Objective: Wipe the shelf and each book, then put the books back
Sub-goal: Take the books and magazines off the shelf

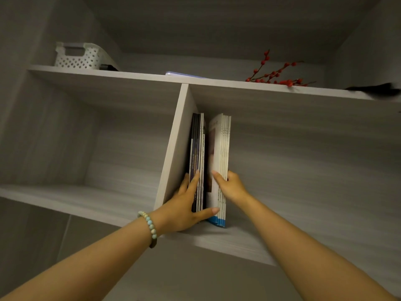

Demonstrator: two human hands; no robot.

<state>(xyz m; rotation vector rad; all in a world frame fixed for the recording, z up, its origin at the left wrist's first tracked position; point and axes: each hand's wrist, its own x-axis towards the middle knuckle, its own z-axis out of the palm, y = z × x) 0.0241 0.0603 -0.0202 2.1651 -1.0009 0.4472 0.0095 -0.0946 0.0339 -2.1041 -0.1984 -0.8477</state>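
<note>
Shelf (227, 237): pale grey wood-grain laminate, flat boards, square compartments. Right compartment holds two upright groups of thin books beside the divider (173, 159). The dark books (196, 144), glossy-spined, stand against the divider. The white books (223, 144), blue-edged at the foot, stand just beside them. Right hand (232, 185) pinches the white books between fingers and thumb. Left hand (180, 207), fingers straight, presses on the dark books. Beaded bracelet (150, 227) on left wrist.

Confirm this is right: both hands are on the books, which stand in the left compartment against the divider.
Wrong compartment. The head view shows the books standing in the right compartment against the divider, with the left hand and right hand on them.
</note>
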